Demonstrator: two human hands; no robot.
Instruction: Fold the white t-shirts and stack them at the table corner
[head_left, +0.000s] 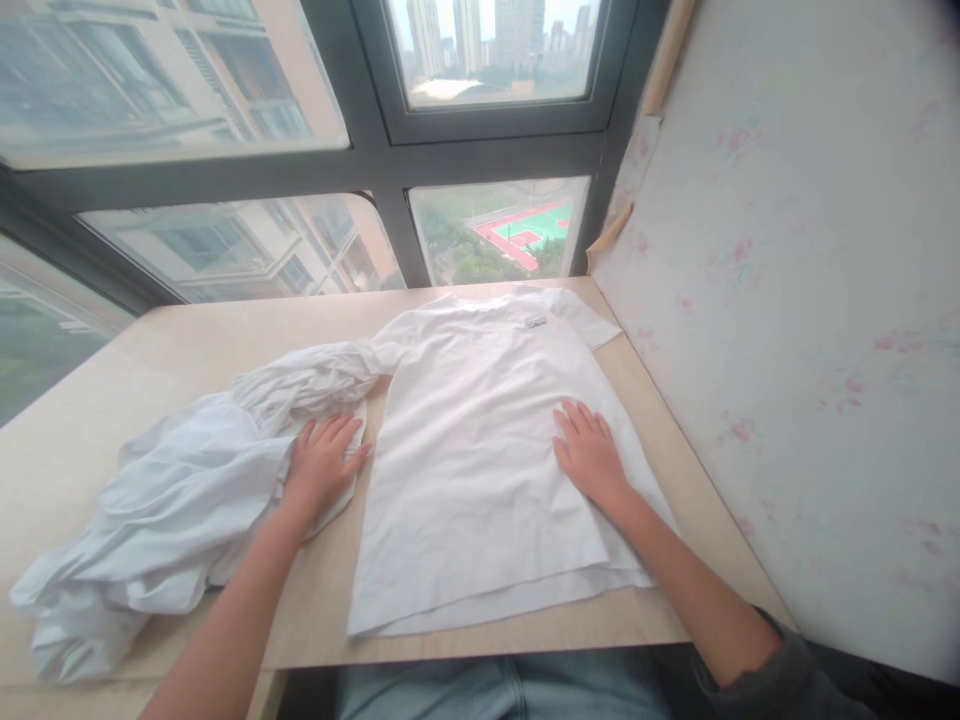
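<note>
A white T-shirt point(465, 460) lies spread out on the wooden tabletop, its collar toward the window and its hem toward me. A small dark-edged label shows on its chest. My right hand point(590, 452) rests flat on the right side of the shirt, fingers stretched out. To the left is a crumpled heap of white clothes point(187, 480). My left hand point(324, 458) lies on the right edge of that heap with its fingers extended, holding nothing that I can see. How many garments the heap contains, I cannot tell.
The light wooden tabletop point(187, 345) runs up to a grey-framed window point(487, 155). A wall with flowered paper point(810, 330) borders the table on the right, its paper peeling near the window frame. My legs in jeans point(495, 690) are below the front edge.
</note>
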